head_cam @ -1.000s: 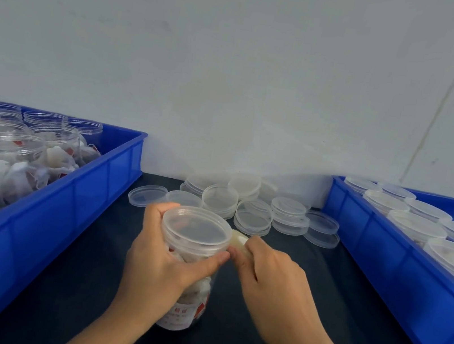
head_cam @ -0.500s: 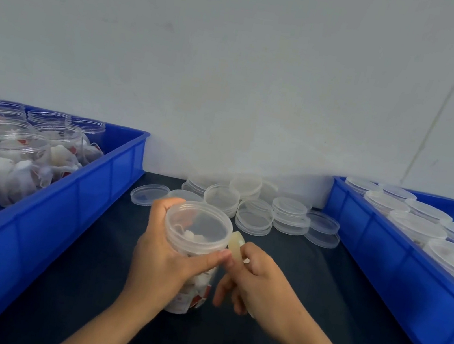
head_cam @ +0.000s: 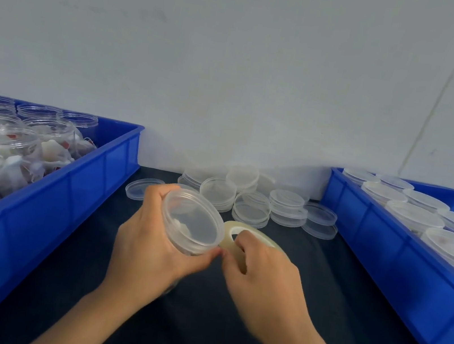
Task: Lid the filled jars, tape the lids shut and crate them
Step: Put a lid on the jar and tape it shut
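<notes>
My left hand (head_cam: 147, 251) grips a clear lidded jar (head_cam: 192, 221) over the dark table, tilted so its lid faces up and to the right. My right hand (head_cam: 259, 278) holds a roll of clear tape (head_cam: 243, 229) right beside the lid, fingers curled through its core, thumb tip meeting my left thumb at the lid's rim. Loose clear lids (head_cam: 250, 202) lie stacked at the back of the table. The left blue crate (head_cam: 85, 179) holds open filled jars (head_cam: 6, 148). The right blue crate (head_cam: 387, 242) holds lidded jars (head_cam: 412, 214).
A dark cloth covers the table (head_cam: 194, 330) between the two crates. A pale wall (head_cam: 236, 69) rises directly behind the lids. One single lid (head_cam: 143, 188) lies apart near the left crate.
The jar has tipped from upright toward the right and lifted. My right hand has brought the tape roll into fuller view beside the lid.
</notes>
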### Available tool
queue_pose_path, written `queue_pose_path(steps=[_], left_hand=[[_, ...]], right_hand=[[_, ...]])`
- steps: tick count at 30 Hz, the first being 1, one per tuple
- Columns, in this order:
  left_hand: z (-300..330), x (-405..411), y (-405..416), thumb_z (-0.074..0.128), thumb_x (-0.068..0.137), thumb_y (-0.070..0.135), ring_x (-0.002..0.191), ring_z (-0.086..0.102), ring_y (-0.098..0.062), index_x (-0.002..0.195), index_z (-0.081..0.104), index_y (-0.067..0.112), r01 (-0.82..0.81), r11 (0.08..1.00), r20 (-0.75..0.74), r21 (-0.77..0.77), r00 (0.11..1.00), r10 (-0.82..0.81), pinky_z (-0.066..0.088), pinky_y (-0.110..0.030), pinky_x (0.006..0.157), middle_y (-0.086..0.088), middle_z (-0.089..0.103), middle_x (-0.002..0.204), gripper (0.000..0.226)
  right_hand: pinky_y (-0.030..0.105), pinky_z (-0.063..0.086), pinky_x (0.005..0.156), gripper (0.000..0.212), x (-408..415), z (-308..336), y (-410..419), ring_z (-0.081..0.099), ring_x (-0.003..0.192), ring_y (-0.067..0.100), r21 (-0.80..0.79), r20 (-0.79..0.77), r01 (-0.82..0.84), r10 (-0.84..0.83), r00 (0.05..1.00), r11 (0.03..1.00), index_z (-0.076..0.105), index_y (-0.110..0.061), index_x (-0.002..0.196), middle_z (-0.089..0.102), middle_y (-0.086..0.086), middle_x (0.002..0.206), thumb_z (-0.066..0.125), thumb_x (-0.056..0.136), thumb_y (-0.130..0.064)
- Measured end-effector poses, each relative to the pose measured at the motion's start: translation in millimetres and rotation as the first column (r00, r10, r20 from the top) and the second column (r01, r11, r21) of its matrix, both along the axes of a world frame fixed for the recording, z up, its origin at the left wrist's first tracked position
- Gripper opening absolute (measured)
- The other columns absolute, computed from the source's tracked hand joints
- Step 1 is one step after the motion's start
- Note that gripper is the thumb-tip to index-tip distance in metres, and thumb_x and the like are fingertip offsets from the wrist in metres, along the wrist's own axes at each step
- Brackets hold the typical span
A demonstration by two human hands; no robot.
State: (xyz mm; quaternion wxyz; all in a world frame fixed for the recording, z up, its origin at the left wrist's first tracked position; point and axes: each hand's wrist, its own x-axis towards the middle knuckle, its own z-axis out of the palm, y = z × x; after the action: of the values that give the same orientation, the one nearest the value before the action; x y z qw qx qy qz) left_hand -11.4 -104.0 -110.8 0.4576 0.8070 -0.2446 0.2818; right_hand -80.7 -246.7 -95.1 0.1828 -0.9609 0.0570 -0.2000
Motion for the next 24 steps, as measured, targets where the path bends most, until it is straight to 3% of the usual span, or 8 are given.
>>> queue_pose_path(steps=[4, 10, 16, 24], left_hand=[[2, -5, -1, 0.080, 0.043, 0.059, 0.089, 0.059, -0.013, 0.120, 0.047, 0.017, -0.060, 0.998, 0.063, 0.022, 0.996, 0.058, 0.052, -0.031, 0.071, 0.013, 0.055, 0.103, 0.094], [11, -11, -2, 0.082, 0.045, 0.057, 0.081, 0.058, -0.012, 0.117, 0.051, 0.008, -0.112, 0.990, 0.171, 0.084, 0.981, 0.096, 0.051, -0.032, 0.062, 0.012, 0.055, 0.100, 0.093], [12, -13, -4, 0.081, 0.048, 0.055, 0.079, 0.064, -0.018, 0.114, 0.053, 0.003, -0.127, 0.975, 0.227, 0.184, 0.970, 0.083, 0.045, -0.024, 0.058, 0.000, 0.064, 0.097, 0.089], [11, -17, -7, 0.083, 0.047, 0.052, 0.080, 0.066, -0.022, 0.114, 0.053, 0.003, -0.123, 0.969, 0.202, 0.214, 0.976, 0.080, 0.052, -0.033, 0.056, -0.002, 0.064, 0.096, 0.088]], right_hand=[[0.023, 0.025, 0.045, 0.040, 3, -5, 5, 0.035, 0.051, 0.011, 0.098, 0.037, 0.060, -0.064, 0.997, 0.993, 0.027, -0.023, 0.063, 0.040, -0.005, 0.059, 0.046, 0.095, -0.038], [0.026, 0.025, 0.048, 0.039, 7, -7, 4, 0.028, 0.053, 0.016, 0.230, 0.073, 0.115, -0.135, 0.988, 0.966, 0.032, -0.016, 0.062, 0.038, -0.002, 0.056, 0.052, 0.091, -0.033], [0.028, 0.024, 0.048, 0.037, 10, -8, 1, 0.023, 0.054, 0.016, 0.251, 0.048, 0.152, -0.169, 0.984, 0.956, 0.027, -0.016, 0.059, 0.031, -0.003, 0.051, 0.053, 0.085, -0.025], [0.030, 0.027, 0.050, 0.037, 18, -9, -4, 0.030, 0.049, 0.016, 0.295, -0.043, 0.232, -0.229, 0.972, 0.927, 0.031, -0.017, 0.056, 0.037, -0.004, 0.049, 0.051, 0.086, -0.025]])
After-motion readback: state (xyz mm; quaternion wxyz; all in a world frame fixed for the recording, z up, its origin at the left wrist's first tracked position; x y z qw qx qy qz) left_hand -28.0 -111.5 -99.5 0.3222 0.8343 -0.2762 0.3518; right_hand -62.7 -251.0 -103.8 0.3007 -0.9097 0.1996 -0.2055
